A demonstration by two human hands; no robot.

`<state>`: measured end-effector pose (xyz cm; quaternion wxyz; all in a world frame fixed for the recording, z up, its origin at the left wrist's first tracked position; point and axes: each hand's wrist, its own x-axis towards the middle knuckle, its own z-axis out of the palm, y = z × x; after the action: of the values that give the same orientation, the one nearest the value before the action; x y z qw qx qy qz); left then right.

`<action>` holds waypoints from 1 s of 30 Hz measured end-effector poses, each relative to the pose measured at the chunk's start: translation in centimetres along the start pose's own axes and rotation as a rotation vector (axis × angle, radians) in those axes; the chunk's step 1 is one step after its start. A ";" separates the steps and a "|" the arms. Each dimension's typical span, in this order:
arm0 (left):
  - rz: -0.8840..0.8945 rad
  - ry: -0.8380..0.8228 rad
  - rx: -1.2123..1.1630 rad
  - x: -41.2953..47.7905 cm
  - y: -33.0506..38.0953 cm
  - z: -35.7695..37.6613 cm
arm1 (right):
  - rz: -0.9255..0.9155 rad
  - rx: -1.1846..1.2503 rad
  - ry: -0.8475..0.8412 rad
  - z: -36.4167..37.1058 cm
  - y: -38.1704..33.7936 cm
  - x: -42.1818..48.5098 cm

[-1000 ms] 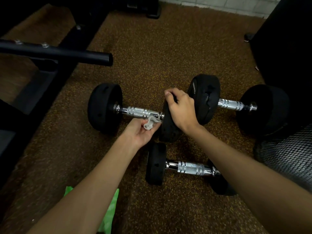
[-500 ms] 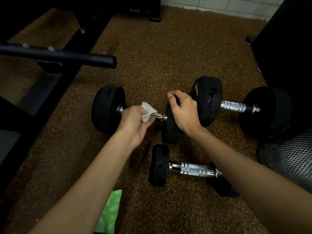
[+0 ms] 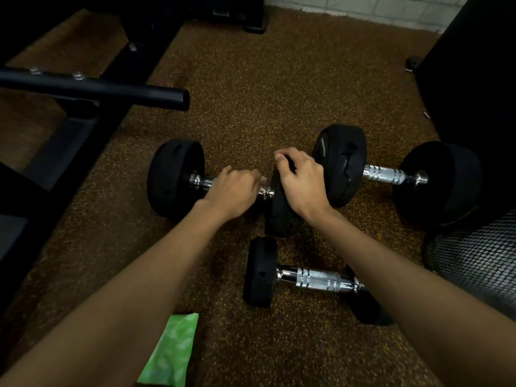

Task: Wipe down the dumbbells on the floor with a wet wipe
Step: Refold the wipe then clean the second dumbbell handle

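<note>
Three black dumbbells with chrome handles lie on the brown speckled floor. My left hand point(image 3: 234, 191) is curled over the chrome handle of the left dumbbell point(image 3: 174, 178); the wipe is hidden under my palm. My right hand point(image 3: 300, 181) grips the top edge of that dumbbell's right plate point(image 3: 279, 216). A second dumbbell point(image 3: 391, 174) lies to the right, its near plate just behind my right hand. A smaller third dumbbell point(image 3: 312, 277) lies closer to me, partly under my right forearm.
A green wet-wipe pack point(image 3: 170, 353) lies on the floor near my left forearm. A black metal bar point(image 3: 111, 92) and frame stand at the left. A black mesh bin point(image 3: 474, 261) and a dark block stand at the right. White tiled wall at the back.
My left hand turned from under the handle to over it, so the white wipe, seen earlier in its fingers, is now covered. My right hand stayed on the plate.
</note>
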<state>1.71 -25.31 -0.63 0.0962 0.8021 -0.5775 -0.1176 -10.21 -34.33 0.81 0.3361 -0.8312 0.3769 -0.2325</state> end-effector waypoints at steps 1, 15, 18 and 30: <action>-0.036 0.002 0.003 0.3 0.0 0.1 | 0.003 0.001 -0.001 0.0 -0.1 0.1; 0.194 0.097 0.049 -3.9 -0.8 2.8 | -0.001 -0.001 0.011 0.0 -0.3 -0.3; 0.133 0.060 0.071 -2.1 -0.2 1.7 | 0.005 -0.003 0.001 0.0 -0.3 -0.3; 0.116 0.211 0.041 -2.5 0.9 3.5 | -0.002 -0.019 0.011 0.3 0.0 -0.1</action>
<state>-0.89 -23.23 -3.52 0.1465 0.7772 -0.6118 -0.0149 -10.08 -34.16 0.56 0.3258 -0.8335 0.3801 -0.2339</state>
